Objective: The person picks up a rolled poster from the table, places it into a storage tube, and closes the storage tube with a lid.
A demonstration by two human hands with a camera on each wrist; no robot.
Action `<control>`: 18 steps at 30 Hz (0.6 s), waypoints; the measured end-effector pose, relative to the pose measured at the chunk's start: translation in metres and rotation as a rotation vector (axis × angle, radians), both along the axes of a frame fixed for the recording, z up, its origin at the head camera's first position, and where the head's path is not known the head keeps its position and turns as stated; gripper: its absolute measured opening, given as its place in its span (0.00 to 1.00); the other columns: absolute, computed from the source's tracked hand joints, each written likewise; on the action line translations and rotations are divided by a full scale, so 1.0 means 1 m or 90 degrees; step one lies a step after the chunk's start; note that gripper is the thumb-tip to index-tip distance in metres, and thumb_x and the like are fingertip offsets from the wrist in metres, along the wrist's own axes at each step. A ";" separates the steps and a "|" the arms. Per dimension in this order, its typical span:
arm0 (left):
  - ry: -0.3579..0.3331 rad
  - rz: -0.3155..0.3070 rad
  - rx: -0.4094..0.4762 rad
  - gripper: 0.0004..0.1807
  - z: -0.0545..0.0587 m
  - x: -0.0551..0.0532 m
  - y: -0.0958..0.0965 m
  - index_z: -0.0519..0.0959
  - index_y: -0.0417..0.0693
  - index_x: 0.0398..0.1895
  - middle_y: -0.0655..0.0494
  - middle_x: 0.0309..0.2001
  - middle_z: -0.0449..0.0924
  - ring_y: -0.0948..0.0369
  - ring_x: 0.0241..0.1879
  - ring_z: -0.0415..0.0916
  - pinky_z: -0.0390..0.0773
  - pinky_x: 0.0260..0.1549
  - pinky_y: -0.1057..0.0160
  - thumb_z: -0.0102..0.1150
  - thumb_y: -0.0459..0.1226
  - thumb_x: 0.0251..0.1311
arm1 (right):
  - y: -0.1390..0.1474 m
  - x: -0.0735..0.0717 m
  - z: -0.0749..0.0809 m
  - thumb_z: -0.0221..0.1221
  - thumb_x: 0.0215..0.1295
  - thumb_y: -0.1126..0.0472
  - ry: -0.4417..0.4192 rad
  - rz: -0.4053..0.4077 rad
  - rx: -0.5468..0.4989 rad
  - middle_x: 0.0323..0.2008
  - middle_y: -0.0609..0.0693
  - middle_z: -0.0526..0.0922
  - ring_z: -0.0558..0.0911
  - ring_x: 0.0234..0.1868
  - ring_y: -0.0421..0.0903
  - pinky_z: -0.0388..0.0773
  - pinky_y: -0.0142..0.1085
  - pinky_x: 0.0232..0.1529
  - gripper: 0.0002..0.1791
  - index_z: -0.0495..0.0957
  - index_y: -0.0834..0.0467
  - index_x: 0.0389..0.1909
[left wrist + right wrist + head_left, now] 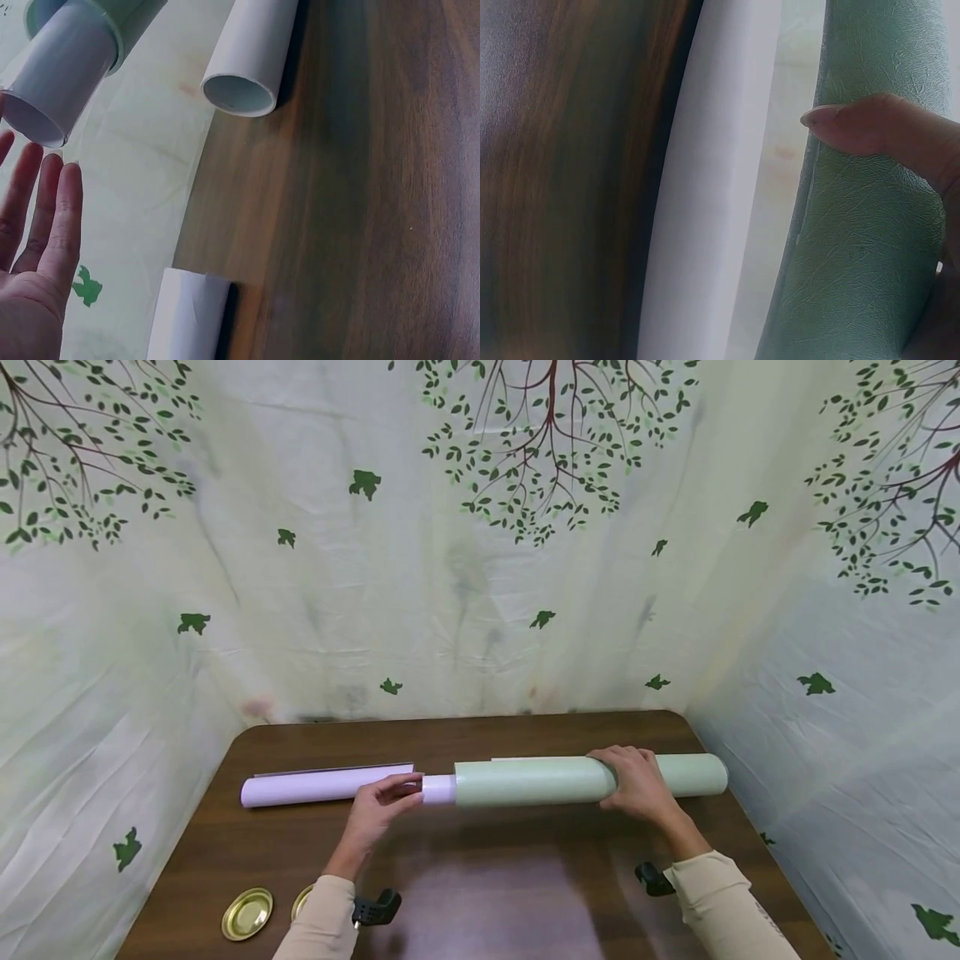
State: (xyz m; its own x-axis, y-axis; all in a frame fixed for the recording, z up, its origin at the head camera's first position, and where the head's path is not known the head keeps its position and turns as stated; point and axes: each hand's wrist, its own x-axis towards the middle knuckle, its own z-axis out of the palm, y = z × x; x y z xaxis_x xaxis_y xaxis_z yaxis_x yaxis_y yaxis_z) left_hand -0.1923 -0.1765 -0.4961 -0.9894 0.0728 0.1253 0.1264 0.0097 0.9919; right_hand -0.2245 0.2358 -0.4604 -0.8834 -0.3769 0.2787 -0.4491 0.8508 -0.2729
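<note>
A pale green roll of textured sheet (532, 782) is held level over the back of the table, with a white tube (439, 789) sticking out of its left end. My right hand (636, 783) grips the roll from above; its thumb (855, 124) lies against the green surface in the right wrist view. My left hand (384, 810) is at the tube's free end, fingertips right at the rim. In the left wrist view several of its fingers (64, 214) extend below the hollow end, and its thumb is out of frame.
A whitish roll (315, 787) lies at the back left of the table (487, 877). Another white tube (255, 45) lies behind the green roll, mostly hidden in the head view. A gold round lid (247, 914) sits front left; a second is partly behind my sleeve. A leaf-printed curtain (465, 610) surrounds the table.
</note>
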 end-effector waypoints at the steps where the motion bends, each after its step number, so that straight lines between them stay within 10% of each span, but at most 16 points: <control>1: 0.006 -0.001 0.000 0.21 0.000 0.000 0.001 0.77 0.26 0.52 0.36 0.46 0.81 0.66 0.42 0.81 0.79 0.41 0.69 0.66 0.25 0.53 | 0.000 0.000 0.000 0.80 0.29 0.61 0.000 -0.001 0.000 0.47 0.54 0.82 0.77 0.51 0.58 0.62 0.59 0.53 0.40 0.80 0.56 0.52; 18: 0.088 0.007 0.023 0.19 -0.003 0.004 0.021 0.79 0.25 0.46 0.34 0.45 0.80 0.60 0.42 0.81 0.79 0.43 0.70 0.67 0.23 0.49 | -0.004 0.000 -0.003 0.80 0.28 0.60 0.006 0.002 0.002 0.48 0.54 0.82 0.77 0.51 0.58 0.62 0.59 0.53 0.41 0.79 0.56 0.52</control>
State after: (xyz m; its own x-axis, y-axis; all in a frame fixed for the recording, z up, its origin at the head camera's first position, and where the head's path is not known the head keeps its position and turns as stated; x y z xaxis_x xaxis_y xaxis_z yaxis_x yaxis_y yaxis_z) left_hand -0.1888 -0.1557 -0.4996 -0.9631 0.0556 0.2634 0.2624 -0.0233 0.9647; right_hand -0.2241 0.2322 -0.4638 -0.8798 -0.3803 0.2854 -0.4538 0.8507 -0.2654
